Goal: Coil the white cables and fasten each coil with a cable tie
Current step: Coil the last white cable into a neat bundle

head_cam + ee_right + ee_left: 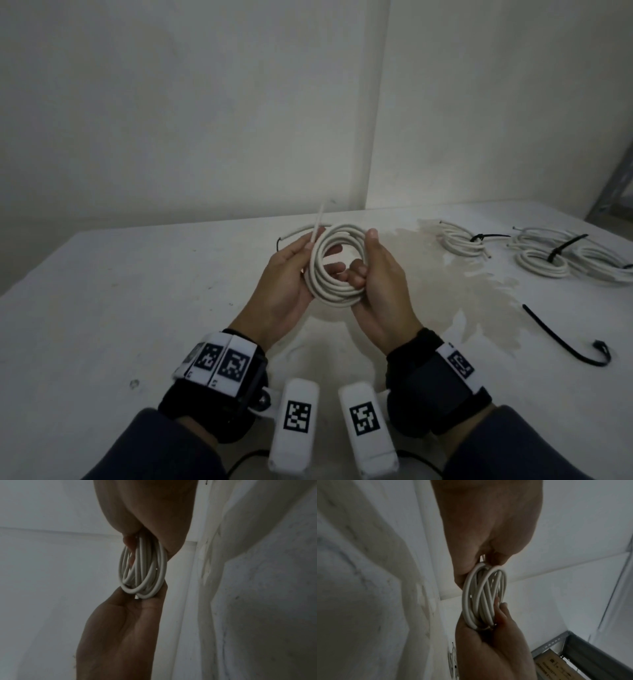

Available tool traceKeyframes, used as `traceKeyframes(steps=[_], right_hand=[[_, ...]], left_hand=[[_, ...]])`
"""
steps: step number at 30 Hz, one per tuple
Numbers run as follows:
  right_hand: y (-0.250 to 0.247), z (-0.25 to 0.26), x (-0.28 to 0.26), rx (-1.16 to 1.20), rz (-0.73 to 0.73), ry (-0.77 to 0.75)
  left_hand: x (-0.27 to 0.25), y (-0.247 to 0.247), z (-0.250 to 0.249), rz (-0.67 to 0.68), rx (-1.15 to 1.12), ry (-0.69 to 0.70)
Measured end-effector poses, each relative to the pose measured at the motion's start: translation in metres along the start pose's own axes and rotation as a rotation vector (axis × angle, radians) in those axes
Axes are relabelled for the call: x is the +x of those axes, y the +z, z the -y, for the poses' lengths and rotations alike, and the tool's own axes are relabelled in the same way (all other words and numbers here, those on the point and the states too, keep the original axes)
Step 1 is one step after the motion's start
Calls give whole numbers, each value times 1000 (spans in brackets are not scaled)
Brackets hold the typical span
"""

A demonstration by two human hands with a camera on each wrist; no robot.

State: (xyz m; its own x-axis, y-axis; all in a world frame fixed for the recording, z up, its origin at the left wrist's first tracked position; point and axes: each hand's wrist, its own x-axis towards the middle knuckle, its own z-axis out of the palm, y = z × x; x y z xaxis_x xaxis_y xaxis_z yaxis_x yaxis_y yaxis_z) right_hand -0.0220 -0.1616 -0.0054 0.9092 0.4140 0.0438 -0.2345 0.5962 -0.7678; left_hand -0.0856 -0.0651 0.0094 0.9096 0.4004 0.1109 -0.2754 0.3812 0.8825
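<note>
Nearest the head camera are the two white wrist cameras (296,425) strapped under dark sleeves, and just past them both hands are raised above the table (137,291), sharing one coil of white cable (334,263). The left hand (287,277) pinches the coil's left side between thumb and fingers, with the free cable end (317,224) sticking up past the thumb, presumably trapped there so the last turn cannot spring loose. The right hand (380,284) curls its fingers through the centre of the coil and presses its thumb along the outer edge, which looks meant to keep the turns stacked. To the right on the table lie finished coils (462,238) already cinched with black ties, and a loose black cable tie (565,337) waits near the right hand, well apart from the coil. From the left wrist view, the coil (483,597) is seen edge-on, its turns crossing one another, clamped at the top by the left hand (488,527) and at the bottom by the right hand (493,642). From the right wrist view, the same coil (143,568) hangs between the right hand (149,513), whose fingers wrap its upper turns, and the left hand (123,635), whose fingertips squeeze its lower edge; judged from this, coiling looks finished and tying comes next.
</note>
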Motion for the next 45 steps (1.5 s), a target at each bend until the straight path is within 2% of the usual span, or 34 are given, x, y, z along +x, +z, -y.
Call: traceKeyframes(steps=[2,4,6,11,14,16,19,21,24,28,32,35,37,38,42,45], right_hand=[[0,0,-1,-60,54,9],[-1,0,-1,-114,119,10],[-1,2,-1,-149,175,21],[1,1,-3,-227,315,26],[1,-4,-2,-357,314,-36],[2,0,3,-273,318,64],[0,20,14,-125,298,241],[-2,33,23,-103,229,269],[-3,43,28,-179,111,156],[-4,40,22,-244,65,25],[-6,29,13,-68,-28,62],[-7,27,8,120,-28,158],[-11,27,6,161,-9,198],[-14,27,6,90,15,188],[-15,22,4,-466,164,29],[-14,21,5,-554,186,-2]], left_hand=[[-1,-2,-2,11,137,20],[-2,-2,-3,24,391,91],[-4,0,-2,18,552,174],[-1,-3,0,-148,561,263],[2,-8,-3,-197,595,285],[2,-10,-7,-163,618,291],[1,-12,-10,-7,715,288],[0,-12,-10,66,777,281],[0,-13,-8,52,728,241],[3,-14,-8,-82,531,203],[3,-15,-8,-138,404,204],[4,-15,-11,-172,299,194],[6,-18,-16,-186,202,196],[6,-20,-18,-188,179,204],[8,-24,-21,-253,183,257],[10,-25,-17,-307,190,270]])
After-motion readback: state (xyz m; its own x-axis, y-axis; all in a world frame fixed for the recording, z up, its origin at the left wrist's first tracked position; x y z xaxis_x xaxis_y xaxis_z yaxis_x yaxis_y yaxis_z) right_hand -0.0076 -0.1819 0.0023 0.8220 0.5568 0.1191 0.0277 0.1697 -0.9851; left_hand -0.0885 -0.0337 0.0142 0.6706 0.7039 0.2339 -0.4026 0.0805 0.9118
